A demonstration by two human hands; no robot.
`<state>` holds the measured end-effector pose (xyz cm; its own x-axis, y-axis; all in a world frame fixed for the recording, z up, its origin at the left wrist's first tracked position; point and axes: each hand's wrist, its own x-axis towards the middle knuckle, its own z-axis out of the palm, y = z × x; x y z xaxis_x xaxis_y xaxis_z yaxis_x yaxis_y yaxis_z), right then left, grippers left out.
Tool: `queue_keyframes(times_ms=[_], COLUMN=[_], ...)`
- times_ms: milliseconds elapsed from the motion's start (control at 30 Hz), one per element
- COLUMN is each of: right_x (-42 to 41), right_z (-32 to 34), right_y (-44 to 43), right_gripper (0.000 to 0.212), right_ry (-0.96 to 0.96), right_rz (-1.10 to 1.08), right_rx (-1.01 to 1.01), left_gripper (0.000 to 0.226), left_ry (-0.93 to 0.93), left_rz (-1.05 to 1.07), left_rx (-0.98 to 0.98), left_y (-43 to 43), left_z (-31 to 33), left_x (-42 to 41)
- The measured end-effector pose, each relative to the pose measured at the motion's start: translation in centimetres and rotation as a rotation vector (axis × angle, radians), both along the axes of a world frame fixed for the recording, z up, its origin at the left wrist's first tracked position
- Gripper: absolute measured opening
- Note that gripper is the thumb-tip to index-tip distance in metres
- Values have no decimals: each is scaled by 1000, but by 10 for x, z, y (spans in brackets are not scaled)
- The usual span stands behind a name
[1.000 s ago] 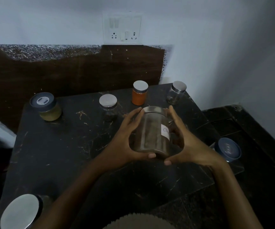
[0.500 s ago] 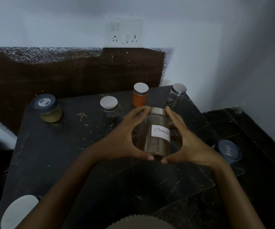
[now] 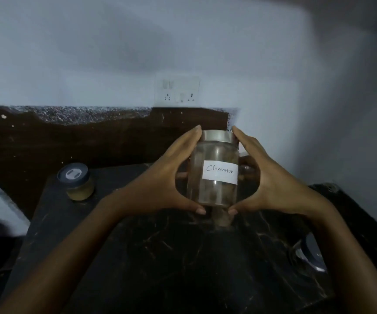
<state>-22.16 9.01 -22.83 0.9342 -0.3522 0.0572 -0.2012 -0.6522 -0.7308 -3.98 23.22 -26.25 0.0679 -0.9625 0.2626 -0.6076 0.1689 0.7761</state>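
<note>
Jar (image 3: 214,168), labelled Cinnamon, is held upright above the dark table (image 3: 160,257) and appears clear of its top. The left hand (image 3: 160,180) and right hand (image 3: 271,180) are each curled round one side, thumbs under the base, fingertips up at the metal lid (image 3: 217,135). Support rests largely on thumb tips against smooth glass, so a slackened thumb would likely drop it onto the stone. A careless set-down could knock the blue-lidded jar (image 3: 309,254) off the right edge.

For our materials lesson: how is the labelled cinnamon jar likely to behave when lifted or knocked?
The cinnamon jar looks like clear glass, so probably stiff, smooth and breakable. It is tall and round, so it might tip then roll.
</note>
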Motion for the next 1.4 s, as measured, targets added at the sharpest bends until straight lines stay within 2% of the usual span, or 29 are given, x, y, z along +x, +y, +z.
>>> queue_keyframes(times_ms=[167,267,367,533,700,800,900,1100,1267,1400], right_x=[30,49,66,99,138,166,195,257,302,331], right_z=[56,92,127,188,245,272,294,325,334,336], right_y=[-5,-9,-11,-15,-21,-25,-29,-33,-39,-44], right_gripper=[127,123,129,134,134,134,133,131,130,128], right_ry=[-174,-273,-361,-491,-617,-689,-723,-713,-647,-600], right_rz=[43,51,81,117,133,116,132,134,127,173], right_rx=[-131,-251,-367,-526,-617,-626,-615,-671,-708,-610], left_gripper=[118,113,110,99,91,77,70,88,98,99], left_ry=[-171,-338,-376,-562,-674,-643,-665,-917,-1060,-1087], left_rz=[92,176,206,257,455,590,769,1079,1127,1101], left_rx=[-181,-307,-418,-654,-796,-872,-823,-420,-425,-417], left_y=[-3,-5,-4,-2,0,0,-8,-32,-32,-28], left_z=[61,96,129,188,235,250,254,248,238,236], left_x=[26,44,58,85,117,144,177,230,245,249])
